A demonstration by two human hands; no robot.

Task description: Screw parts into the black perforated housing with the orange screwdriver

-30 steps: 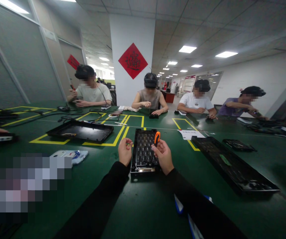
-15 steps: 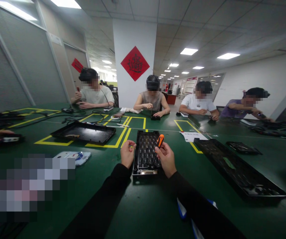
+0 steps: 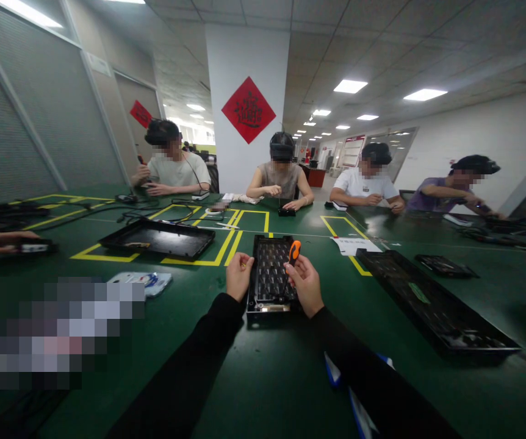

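Note:
A black rectangular case point(image 3: 270, 312) with rows of small grey shapes inside lies on the green table in front of me. My right hand point(image 3: 307, 285) is closed around a screwdriver point(image 3: 295, 252) with an orange and black handle, held above the case's right side. The screwdriver's shaft points down and its tip is hard to see against the dark case. My left hand point(image 3: 238, 275) is at the case's left edge, with fingers pinched together. A tiny yellowish spot shows at those fingertips, too small to name.
A black tray point(image 3: 162, 239) lies to the left and a long black tray point(image 3: 432, 305) to the right, with a small black part point(image 3: 445, 266) beyond it. A paper sheet point(image 3: 356, 246) and cables point(image 3: 153, 210) lie farther back. Several people sit opposite; another person's hand point(image 3: 4, 242) shows at left.
The view has shifted slightly, so the table things appear a little higher. Both hands stay by the case, the right still holding the screwdriver and the left still pinched.

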